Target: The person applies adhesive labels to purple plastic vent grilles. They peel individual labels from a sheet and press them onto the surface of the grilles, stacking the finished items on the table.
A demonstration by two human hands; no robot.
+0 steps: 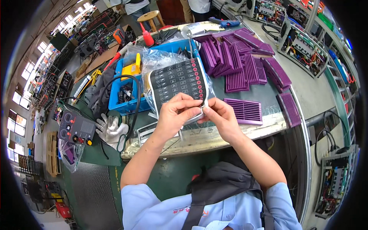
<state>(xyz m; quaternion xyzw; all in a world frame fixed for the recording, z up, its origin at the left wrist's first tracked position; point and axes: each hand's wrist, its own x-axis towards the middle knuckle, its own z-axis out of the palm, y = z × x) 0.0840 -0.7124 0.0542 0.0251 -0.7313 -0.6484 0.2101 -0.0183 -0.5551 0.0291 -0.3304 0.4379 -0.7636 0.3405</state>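
Both my hands hold a flat black panel sheet [177, 81] printed with rows of small white marks and red dots, wrapped in a clear plastic bag [153, 61]. My left hand [174, 115] grips its lower edge from the left. My right hand [220, 117] pinches the lower right corner, fingertips meeting the left hand's. The sheet stands tilted above the workbench edge [214, 134].
Purple vent grilles [245, 110] lie beside my right hand, with several more stacked behind [237, 57]. A blue bin [122, 96] with a yellow tool, white gloves [111, 128], a black control box [76, 128] and cables sit left. People stand by a stool [150, 16] at the back.
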